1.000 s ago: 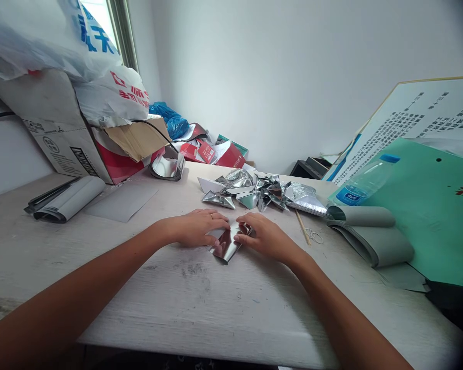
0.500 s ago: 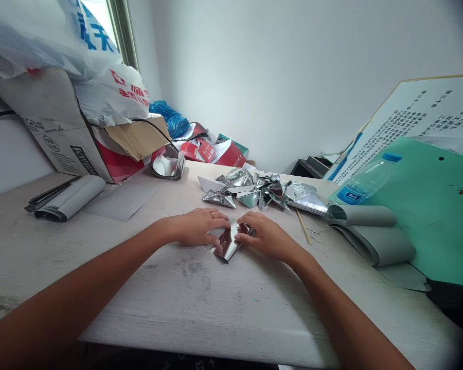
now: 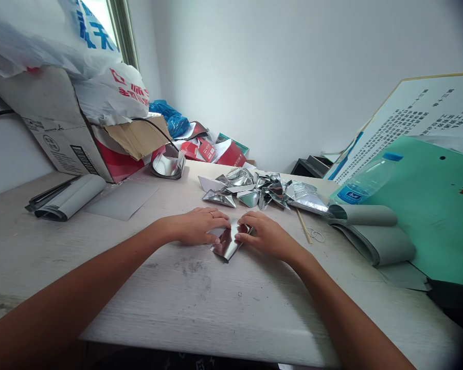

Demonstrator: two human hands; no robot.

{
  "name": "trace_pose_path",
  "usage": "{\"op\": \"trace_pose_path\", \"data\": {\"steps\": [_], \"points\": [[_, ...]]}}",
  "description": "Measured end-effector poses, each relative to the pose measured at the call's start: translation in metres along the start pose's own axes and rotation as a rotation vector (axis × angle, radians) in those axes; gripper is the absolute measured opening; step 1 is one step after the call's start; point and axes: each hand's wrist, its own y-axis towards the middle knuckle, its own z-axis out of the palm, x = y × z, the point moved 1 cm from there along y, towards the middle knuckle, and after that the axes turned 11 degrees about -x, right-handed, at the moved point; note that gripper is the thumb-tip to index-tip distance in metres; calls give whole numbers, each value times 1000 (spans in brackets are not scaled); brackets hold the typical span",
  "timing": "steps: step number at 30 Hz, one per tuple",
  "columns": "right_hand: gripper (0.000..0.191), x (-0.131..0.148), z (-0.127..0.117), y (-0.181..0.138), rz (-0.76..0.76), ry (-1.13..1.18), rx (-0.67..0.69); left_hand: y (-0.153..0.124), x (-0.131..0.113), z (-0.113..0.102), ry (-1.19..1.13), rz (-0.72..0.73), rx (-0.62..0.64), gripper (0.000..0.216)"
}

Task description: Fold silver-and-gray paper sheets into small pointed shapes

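A shiny silver foil sheet lies partly folded on the white table. My left hand presses on its left edge, fingers curled down, a ring on one finger. My right hand pinches its right edge with the fingertips. Behind the hands sits a pile of folded silver foil pieces, several of them triangular.
A cardboard box with plastic bags stands at the back left, a rolled grey paper beside it. A tape dispenser, a thin wooden stick, a water bottle, curled grey sheets and a green board lie to the right.
Almost nothing has moved; both hands stay on the foil sheet, the right fingers shifting slightly along its edge.
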Motion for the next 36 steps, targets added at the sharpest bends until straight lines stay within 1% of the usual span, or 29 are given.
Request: {"op": "trace_pose_path", "data": {"steps": [8,20,24,26,30,33,36], "points": [[10,1,0,0,1,-8,-2,0,-4,-3,21,-22,32,44],[8,-1,0,0,-12,-12,-21,0,-4,-3,21,-18,28,43],[10,-2,2,0,-10,-24,-23,1,-3,-2,33,-17,30,45],[12,-1,2,0,-50,-24,-38,1,-2,-1,27,-2,23,44],[16,6,0,1,-202,-4,-105,2,0,2,20,18,19,40],[13,8,0,0,-204,-20,-135,2,-1,2,19,31,14,39],[8,6,2,-1,-180,-39,-110,2,-2,1,30,24,18,39]]}}
